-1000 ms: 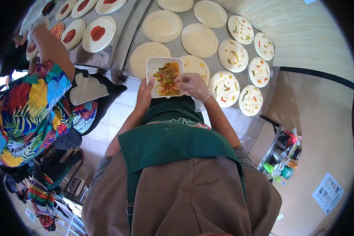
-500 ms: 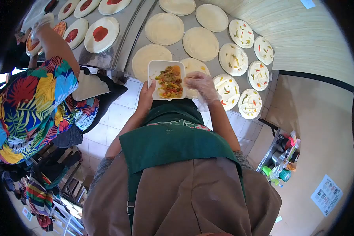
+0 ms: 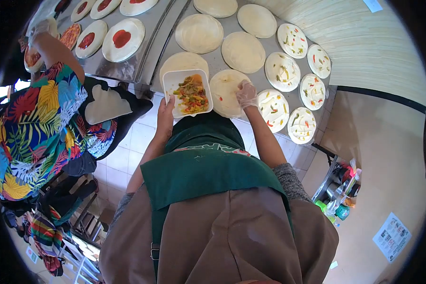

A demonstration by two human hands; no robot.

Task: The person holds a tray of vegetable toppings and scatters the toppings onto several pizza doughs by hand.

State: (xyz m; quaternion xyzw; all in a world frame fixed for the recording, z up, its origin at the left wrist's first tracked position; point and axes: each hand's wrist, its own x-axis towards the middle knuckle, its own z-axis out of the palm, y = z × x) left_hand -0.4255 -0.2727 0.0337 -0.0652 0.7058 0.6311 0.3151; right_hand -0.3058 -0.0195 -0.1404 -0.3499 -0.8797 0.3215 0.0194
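Note:
My left hand (image 3: 165,116) grips the near left edge of a white square tray (image 3: 169,85) holding chopped mixed peppers (image 3: 192,94). Beside the tray lies a pale dough round (image 3: 225,97) with a red piece and a few yellowish bits on it. Over the right edge of this round is my right hand (image 3: 246,94), in a clear glove, its fingers drawn together; anything between them is too small to make out. Right of that hand sits a round topped with white spread and pepper strips (image 3: 273,110).
Several plain dough rounds (image 3: 243,52) and topped rounds (image 3: 282,72) cover the metal table (image 3: 213,63). At the left, a person in a floral shirt (image 3: 38,128) reaches over rounds with red sauce (image 3: 123,40). A shelf with containers (image 3: 336,189) stands at the lower right.
The tray and my left hand have moved left, uncovering more of the dough round. My right hand has gone from beside the tray to the round's right side.

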